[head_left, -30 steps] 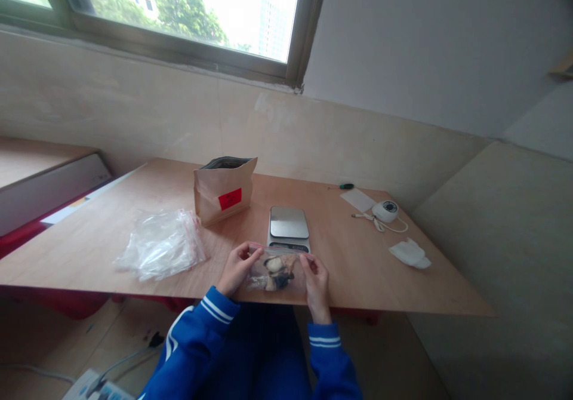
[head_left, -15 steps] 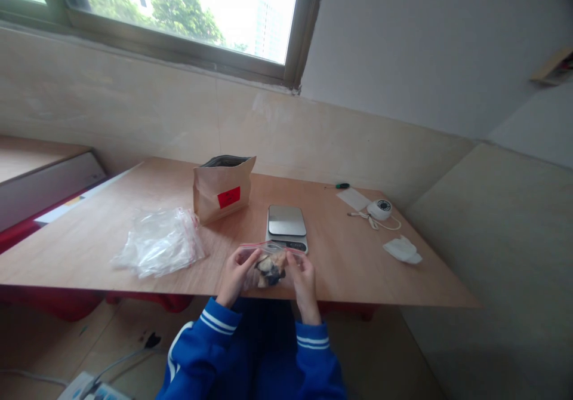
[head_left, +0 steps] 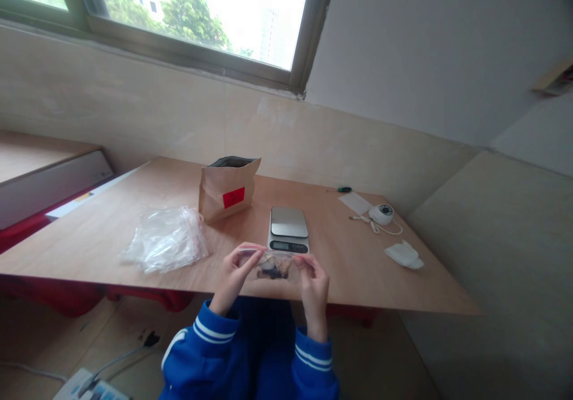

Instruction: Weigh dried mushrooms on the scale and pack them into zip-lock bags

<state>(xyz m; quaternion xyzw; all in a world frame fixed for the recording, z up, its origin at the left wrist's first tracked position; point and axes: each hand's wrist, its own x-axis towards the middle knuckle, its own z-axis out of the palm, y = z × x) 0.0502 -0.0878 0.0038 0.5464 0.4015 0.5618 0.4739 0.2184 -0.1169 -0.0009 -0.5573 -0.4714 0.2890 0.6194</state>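
A clear zip bag [head_left: 274,267] with a red-edged top hangs between my two hands at the table's front edge. Inside it are pale brown and dark pieces whose kind I cannot make out. My left hand [head_left: 236,271] pinches the bag's top left corner, and my right hand [head_left: 312,277] pinches the top right corner. Just beyond the bag stands a kitchen scale [head_left: 289,224] with a bare metal plate; its display faces me. Left of the scale, a brown paper pouch [head_left: 228,191] with a red label stands upright with its top open.
A pile of clear zip bags [head_left: 165,239] lies on the wooden table [head_left: 340,268] at the left. Toward the right are a green-handled screwdriver [head_left: 344,190], a white card [head_left: 354,203], a white dome camera [head_left: 381,213] with its cable, and a crumpled white wrapper [head_left: 404,254].
My hands have moved slightly apart, pulling the bag's top edge straighter. The bag now sits lower against the scale, whose display is uncovered. The view has shifted a little.
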